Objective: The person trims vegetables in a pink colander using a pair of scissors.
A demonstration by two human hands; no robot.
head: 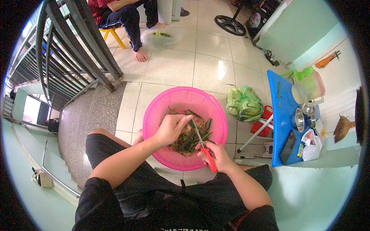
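Observation:
A pink plastic colander basket (153,115) stands on the floor between my legs. Tangled green stems, dark leaves and thin roots (185,143) lie in it. Over its middle, my left hand (170,130) pinches a dark green piece of plant (191,124) between thumb and fingers. My right hand (218,156), at the basket's near right side, grips a red-handled cutting tool (210,161) with a narrow metal blade. The blade points up and left, its tip close to my left thumb. Whether it is a knife or scissors, I cannot tell.
A tied clear bag of leafy greens (244,102) sits right of the basket. Beyond it, a blue table (274,115) bears metal bowls and a jug (307,88). A seated person (127,26) is ahead, beside another plastic bag (160,37). Left are a metal railing (66,52) and stairs (89,115).

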